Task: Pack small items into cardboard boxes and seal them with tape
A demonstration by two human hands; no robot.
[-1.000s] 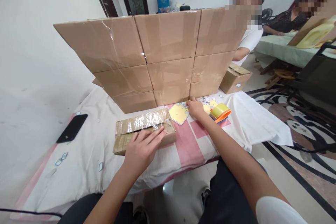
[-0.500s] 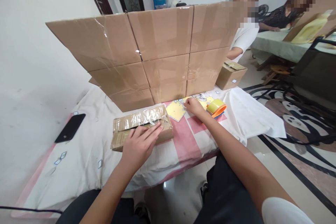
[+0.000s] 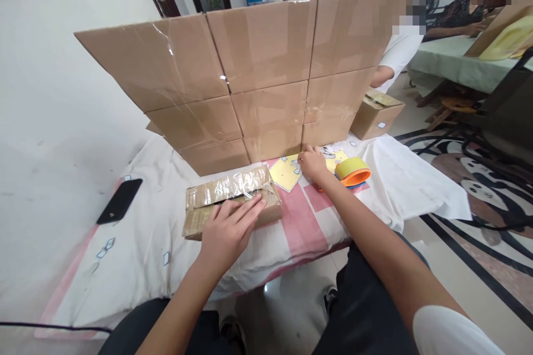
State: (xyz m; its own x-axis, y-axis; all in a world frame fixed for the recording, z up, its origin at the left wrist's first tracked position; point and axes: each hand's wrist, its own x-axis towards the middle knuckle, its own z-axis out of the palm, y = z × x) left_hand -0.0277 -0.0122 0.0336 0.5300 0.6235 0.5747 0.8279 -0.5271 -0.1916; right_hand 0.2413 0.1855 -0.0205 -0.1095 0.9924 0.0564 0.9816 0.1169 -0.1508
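Note:
My left hand (image 3: 233, 224) lies on a small taped cardboard box (image 3: 272, 213), fingers stretched out across its top flap and dark slot. Shiny clear tape covers the box's far side. My right hand (image 3: 314, 165) rests with bent fingers on a yellow patterned patch (image 3: 285, 172) of the tablecloth, close to the foot of an upright cardboard panel (image 3: 266, 113). Its fingertips are turned away, and anything between them is too small to make out. Right of that hand lie ring-shaped bands (image 3: 353, 169) in yellow, orange and blue.
A black phone (image 3: 119, 201) and several small blue-edged tags lie on the tablecloth (image 3: 141, 266) at left. Another cardboard box (image 3: 377, 115) stands at the right end of the panel. A person in a white sleeve (image 3: 402, 55) is behind it; another person sits at a farther table.
The view has shifted slightly, moving the scene rightward. My right hand has turned, its knuckles now nearer the panel. My left hand stays on the box.

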